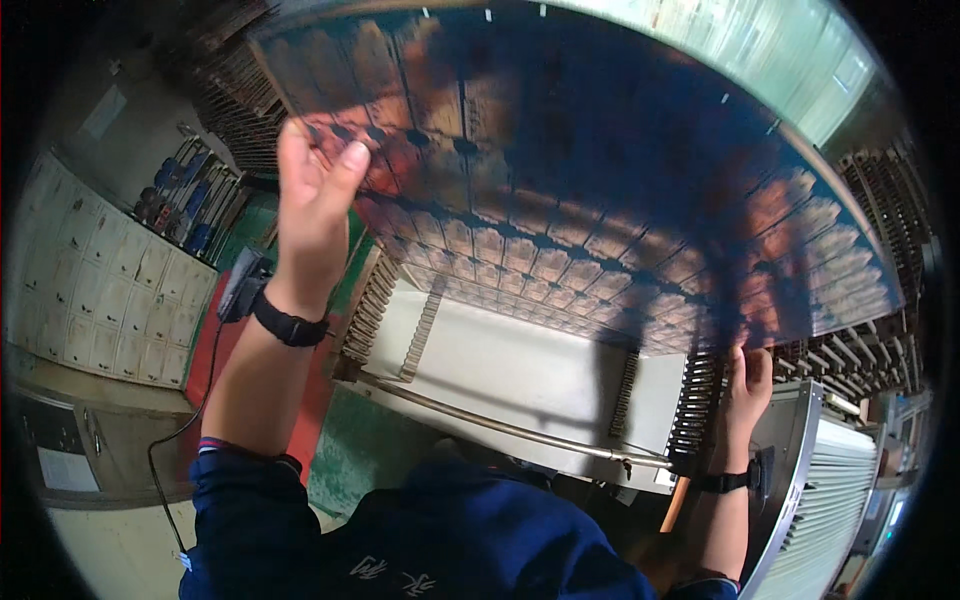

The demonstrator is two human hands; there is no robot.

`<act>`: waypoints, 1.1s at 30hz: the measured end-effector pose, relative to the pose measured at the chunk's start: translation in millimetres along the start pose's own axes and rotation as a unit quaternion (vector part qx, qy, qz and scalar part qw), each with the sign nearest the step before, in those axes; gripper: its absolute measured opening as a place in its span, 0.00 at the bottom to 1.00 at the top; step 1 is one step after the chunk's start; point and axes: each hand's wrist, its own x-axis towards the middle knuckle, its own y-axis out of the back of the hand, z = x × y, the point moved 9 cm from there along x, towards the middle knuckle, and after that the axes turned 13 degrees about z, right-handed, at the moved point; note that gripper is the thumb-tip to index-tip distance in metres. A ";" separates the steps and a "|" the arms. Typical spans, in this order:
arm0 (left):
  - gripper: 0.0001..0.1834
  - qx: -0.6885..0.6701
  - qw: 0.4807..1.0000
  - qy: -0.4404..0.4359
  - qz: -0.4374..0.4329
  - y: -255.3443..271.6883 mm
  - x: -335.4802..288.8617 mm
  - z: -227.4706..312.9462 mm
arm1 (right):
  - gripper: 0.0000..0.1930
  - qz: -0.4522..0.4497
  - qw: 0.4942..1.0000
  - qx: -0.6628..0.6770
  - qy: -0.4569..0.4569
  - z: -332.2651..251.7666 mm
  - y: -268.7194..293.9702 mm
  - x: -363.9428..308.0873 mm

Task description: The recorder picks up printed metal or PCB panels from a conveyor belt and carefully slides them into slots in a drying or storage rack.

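- Panel (pixel 600 150): large, thin, dark blue, with rows of repeated copper-pink shapes; raised and tilted in front of the person, above a slotted rack, spanning between both hands.
- Left hand (pixel 318 200): pinching the panel at its left edge, thumb laid over the near face, other fingers bent at the edge.
- Right hand (pixel 746 400): at the panel's lower edge, toward its right end, fingers pointing up and touching; cannot tell whether it pinches or only supports.
- Rack: pale base (pixel 500 360) below the panel; toothed left side (pixel 365 310) and toothed right side (pixel 700 400); metal bar (pixel 500 427) across the near side. Contact between panel and teeth cannot be made out.
- Left wrist: black strap (pixel 290 322); small device (pixel 245 285) beside it, dark cable (pixel 165 440) running down toward the sleeve (pixel 245 500).
- Right wrist: dark band (pixel 725 483).
- Left of rack: green floor (pixel 360 465), red strip (pixel 308 400), and, well apart, a bank of pale lockers (pixel 110 290).
- Right of rack: a ribbed pale unit (pixel 820 510) in a metal frame, near the right forearm.
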 end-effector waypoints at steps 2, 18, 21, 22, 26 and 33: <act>0.23 0.037 0.997 0.070 -0.010 14.0 -9.9 -27.0 | 0.06 -0.030 1.000 -0.009 0.000 2.6 1.7 -1.3; 0.37 0.095 0.986 0.127 -0.050 44.7 -64.3 -79.4 | 0.32 -0.097 0.972 0.160 -0.141 -15.7 -14.9 -9.7; 0.38 0.138 0.984 0.108 -0.034 54.6 -64.8 -87.1 | 0.30 -0.072 0.973 0.157 -0.152 -8.6 -7.0 -5.7; 0.38 0.138 0.984 0.107 -0.033 55.8 -64.2 -88.3 | 0.30 -0.073 0.973 0.159 -0.151 -9.7 -6.5 -4.1; 0.39 0.097 0.989 0.108 -0.026 55.7 -56.3 -85.9 | 0.31 -0.082 0.969 0.192 -0.132 -36.5 -11.3 -0.2; 0.39 0.104 0.992 0.058 -0.043 55.9 -22.4 -64.6 | 0.37 -0.049 0.982 0.171 -0.058 -95.7 -2.0 29.3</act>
